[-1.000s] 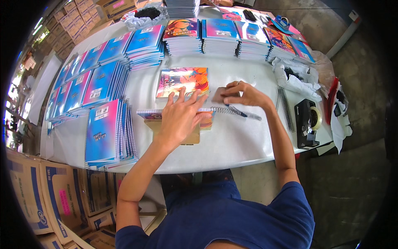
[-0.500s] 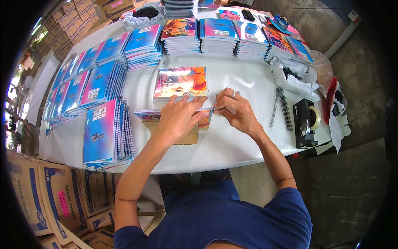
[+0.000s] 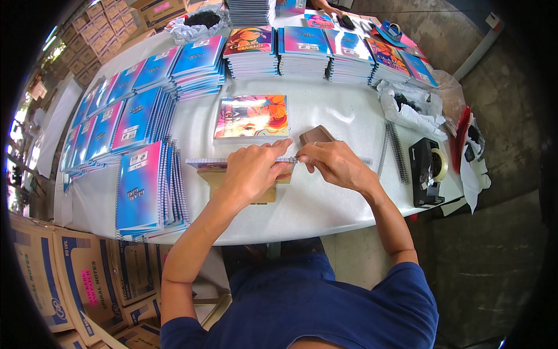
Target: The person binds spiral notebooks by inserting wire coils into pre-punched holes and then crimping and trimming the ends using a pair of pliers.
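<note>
The left hand [image 3: 251,173] lies over an unbound notebook [image 3: 204,164] on the white counter [image 3: 325,198], its grip closed on the wire spiral [image 3: 289,160] at the upper edge; the right hand [image 3: 332,164] meets it there, fingertips pinching the same spiral; the notebook rests on a brown cardboard piece [image 3: 264,195]; a colourful finished notebook [image 3: 251,117] lies just beyond; loose spirals [image 3: 395,152] and a tape dispenser [image 3: 427,170] are at the right.

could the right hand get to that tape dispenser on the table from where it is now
Probably yes: the right hand is at the notebook's spiral, and only loose wire spirals lie on the table between it and the tape dispenser.
</note>
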The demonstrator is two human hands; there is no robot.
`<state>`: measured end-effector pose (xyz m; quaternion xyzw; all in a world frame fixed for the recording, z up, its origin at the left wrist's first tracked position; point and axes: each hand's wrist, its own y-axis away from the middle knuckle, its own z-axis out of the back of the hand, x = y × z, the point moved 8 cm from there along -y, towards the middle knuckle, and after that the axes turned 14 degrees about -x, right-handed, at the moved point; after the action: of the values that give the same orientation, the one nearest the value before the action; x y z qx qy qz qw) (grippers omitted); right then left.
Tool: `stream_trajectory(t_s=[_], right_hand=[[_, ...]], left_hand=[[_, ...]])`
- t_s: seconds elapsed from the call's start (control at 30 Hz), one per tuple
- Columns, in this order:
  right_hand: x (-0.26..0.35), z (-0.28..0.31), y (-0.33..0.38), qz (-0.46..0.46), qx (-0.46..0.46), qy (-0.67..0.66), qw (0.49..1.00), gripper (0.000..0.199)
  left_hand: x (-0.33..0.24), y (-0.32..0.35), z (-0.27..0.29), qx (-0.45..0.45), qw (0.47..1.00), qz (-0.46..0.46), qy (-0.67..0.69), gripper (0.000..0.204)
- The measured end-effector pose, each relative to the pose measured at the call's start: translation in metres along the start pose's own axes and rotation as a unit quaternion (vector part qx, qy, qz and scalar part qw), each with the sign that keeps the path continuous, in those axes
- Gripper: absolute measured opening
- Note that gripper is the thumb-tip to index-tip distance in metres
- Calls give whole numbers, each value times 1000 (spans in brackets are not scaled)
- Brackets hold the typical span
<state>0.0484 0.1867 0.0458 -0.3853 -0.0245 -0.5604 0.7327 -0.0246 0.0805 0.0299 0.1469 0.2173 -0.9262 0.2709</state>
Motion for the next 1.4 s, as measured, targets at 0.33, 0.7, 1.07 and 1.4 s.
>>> stream_trajectory(t_s=[0.33, 0.7, 1.07, 1.4], right_hand=[[-109, -15, 6, -44, 178, 40, 982, 49], [-82, 2, -22, -188, 176, -289, 922, 47], [-66, -30, -21, -189, 188, -250, 931, 47], [-58, -19, -25, -210, 114, -494, 836, 41]], left_hand=[[-23, 0, 1, 52, 991, -60, -110, 61], [-1, 13, 25, -237, 968, -63, -45, 92], [2, 13, 26, -221, 972, -43, -66, 103], [15, 20, 38, -249, 966, -38, -62, 103]])
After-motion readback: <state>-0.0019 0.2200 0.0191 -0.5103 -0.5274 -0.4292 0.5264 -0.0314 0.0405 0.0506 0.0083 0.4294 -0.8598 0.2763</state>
